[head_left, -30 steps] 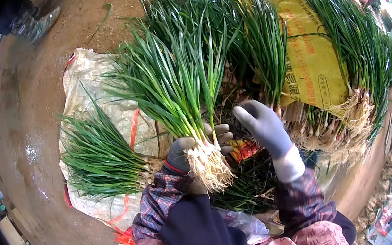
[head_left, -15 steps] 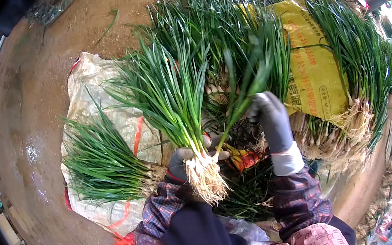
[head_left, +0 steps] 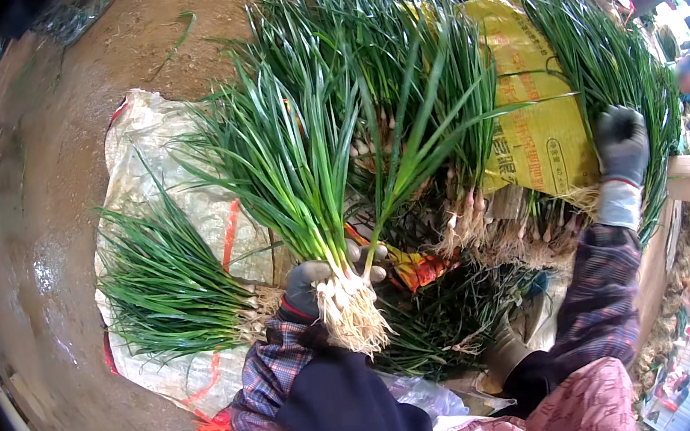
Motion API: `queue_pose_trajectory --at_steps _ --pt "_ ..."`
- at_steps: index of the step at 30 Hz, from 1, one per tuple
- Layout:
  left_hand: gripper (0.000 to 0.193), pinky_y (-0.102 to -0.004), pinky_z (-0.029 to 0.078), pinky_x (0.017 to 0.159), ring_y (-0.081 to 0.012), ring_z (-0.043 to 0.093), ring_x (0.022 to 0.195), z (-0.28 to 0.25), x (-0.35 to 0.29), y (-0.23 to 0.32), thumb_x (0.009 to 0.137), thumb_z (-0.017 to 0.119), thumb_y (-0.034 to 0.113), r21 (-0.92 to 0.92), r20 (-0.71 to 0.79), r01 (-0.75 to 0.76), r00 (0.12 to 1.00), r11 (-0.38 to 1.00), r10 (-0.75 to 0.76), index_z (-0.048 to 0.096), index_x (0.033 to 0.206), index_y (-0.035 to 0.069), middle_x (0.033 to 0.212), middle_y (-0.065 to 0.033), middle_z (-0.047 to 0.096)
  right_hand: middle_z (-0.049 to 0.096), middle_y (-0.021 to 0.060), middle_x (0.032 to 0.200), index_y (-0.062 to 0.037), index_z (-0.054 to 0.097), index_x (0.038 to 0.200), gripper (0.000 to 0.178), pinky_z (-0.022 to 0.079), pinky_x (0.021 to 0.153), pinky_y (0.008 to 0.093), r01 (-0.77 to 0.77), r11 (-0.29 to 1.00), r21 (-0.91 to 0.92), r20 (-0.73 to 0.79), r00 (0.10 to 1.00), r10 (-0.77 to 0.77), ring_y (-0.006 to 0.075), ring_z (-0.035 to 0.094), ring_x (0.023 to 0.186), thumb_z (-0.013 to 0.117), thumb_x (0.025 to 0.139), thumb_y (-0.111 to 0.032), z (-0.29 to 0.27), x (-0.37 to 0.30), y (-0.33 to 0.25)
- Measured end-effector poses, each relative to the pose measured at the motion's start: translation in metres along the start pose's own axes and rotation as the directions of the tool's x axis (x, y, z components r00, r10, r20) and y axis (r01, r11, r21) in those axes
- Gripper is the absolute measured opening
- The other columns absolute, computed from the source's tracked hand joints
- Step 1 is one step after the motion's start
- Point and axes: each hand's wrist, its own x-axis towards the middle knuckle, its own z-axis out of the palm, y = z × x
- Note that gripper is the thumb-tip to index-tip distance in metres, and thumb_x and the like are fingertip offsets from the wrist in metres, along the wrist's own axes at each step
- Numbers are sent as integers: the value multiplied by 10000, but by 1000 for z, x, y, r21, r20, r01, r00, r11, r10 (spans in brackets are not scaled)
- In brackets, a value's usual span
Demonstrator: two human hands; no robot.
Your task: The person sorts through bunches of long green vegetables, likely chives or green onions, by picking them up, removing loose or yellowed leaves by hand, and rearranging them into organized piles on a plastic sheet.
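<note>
The left forearm [head_left: 266,378] reaches forward, close in front of the person, and the left hand [head_left: 302,290] is wrapped round a bunch of onions [head_left: 313,202] just above the roots [head_left: 354,322]. The bunch's length runs away from the person: roots nearest, leaves fanning forward, most tipping a little left, one stalk [head_left: 386,209] leaning right. Farther out, the right arm [head_left: 597,292] stretches forward and rightward; the right hand [head_left: 623,149] is curled over the right-hand pile [head_left: 590,39], and I can't tell whether it grips any.
</note>
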Motion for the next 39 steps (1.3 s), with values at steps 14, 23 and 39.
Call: queue_pose_trajectory --at_steps 14,23,39 --pt "444 -487 519 977 -350 578 1192 29 1 2 801 637 207 311 -197 -74 970 947 141 586 1177 -23 1319 -251 540 585 150 578 -42 621 707 414 503 539 457 206 963 -174 871 488 53 369 630 562 659 855 -426 94 -143 -271" --pt "309 -358 573 791 -235 705 830 -13 1 -9 873 635 212 591 -404 108 897 799 178 652 1059 -35 932 -152 714 678 217 809 -32 707 922 383 525 690 449 62 986 -152 883 456 107 395 666 781 597 892 -397 211 -166 -272" --pt "404 -544 526 922 -394 665 1011 -11 -14 -6 794 644 17 222 -89 -148 981 964 171 584 1194 -1 1210 -229 612 398 -39 531 -168 461 665 369 329 457 222 -756 389 527 716 641 277 87 421 477 505 975 -364 163 -150 -241"
